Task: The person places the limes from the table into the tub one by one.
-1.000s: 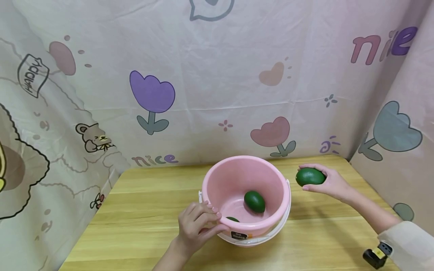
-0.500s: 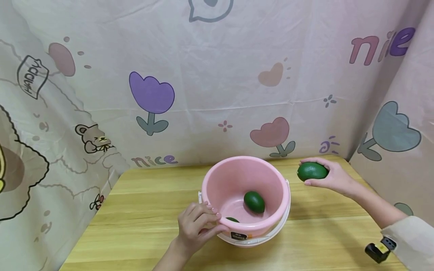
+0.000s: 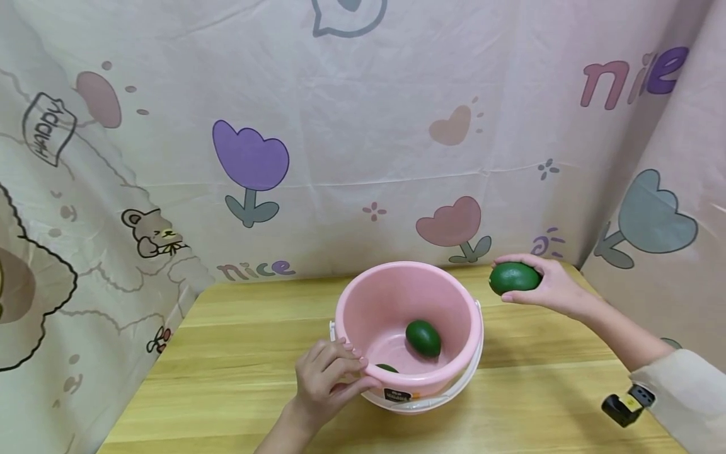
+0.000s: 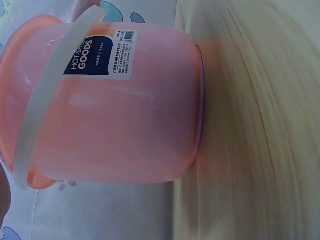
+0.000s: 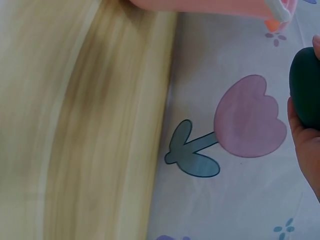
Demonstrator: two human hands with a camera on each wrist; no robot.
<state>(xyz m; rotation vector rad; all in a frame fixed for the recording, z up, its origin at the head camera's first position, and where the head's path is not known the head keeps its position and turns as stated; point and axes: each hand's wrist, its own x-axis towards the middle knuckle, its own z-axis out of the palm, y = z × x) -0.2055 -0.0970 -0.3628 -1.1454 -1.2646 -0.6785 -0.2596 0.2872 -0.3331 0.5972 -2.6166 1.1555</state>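
Observation:
In the head view my right hand point(image 3: 553, 287) grips a dark green avocado-shaped fruit point(image 3: 515, 278) between thumb and fingers, held in the air to the right of a pink bucket point(image 3: 408, 284). The same green fruit point(image 5: 306, 87) shows at the right edge of the right wrist view. My left hand point(image 3: 329, 381) pinches the bucket's near left rim, thumb outside and fingertips over the edge. Inside the bucket, one green fruit point(image 3: 423, 338) lies on the bottom, and a second point(image 3: 387, 367) is mostly hidden behind the near rim.
The bucket's white handle point(image 3: 454, 394) hangs down at its front. A dark label point(image 4: 100, 55) is on its side. The wooden table point(image 3: 227, 366) reaches back to a printed cloth point(image 3: 340, 126). A black device point(image 3: 626, 403) is attached at the right sleeve.
My right hand has risen slightly with the green fruit, then shifted a little left. The left hand stays on the rim, and the fruits in the bucket have not moved.

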